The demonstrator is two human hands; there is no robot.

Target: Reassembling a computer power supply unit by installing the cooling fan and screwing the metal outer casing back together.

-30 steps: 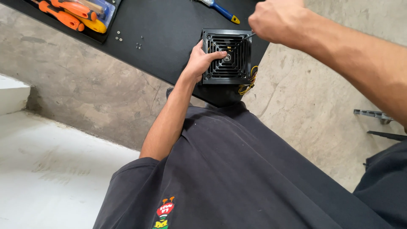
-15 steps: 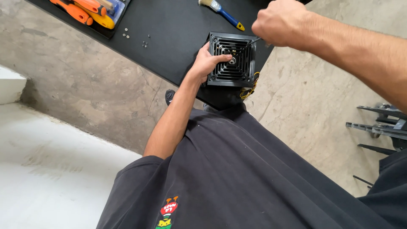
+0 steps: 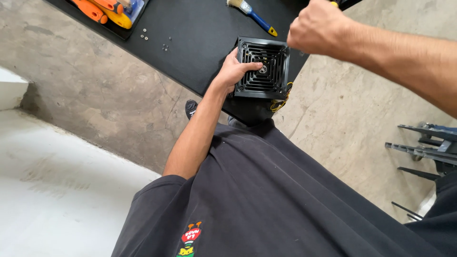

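the left hand (image 3: 234,71) grips the black fan box (image 3: 264,68) by its left edge at the near edge of the black table (image 3: 190,43). the right hand (image 3: 318,26) hovers above it, clenched around a yellow-tipped tool (image 3: 335,3).

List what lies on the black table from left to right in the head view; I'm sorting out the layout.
Orange-handled tools → small loose screws → left hand → black fan-grilled box → right hand. The blue-handled brush overlaps the box's span, so its place is unclear.
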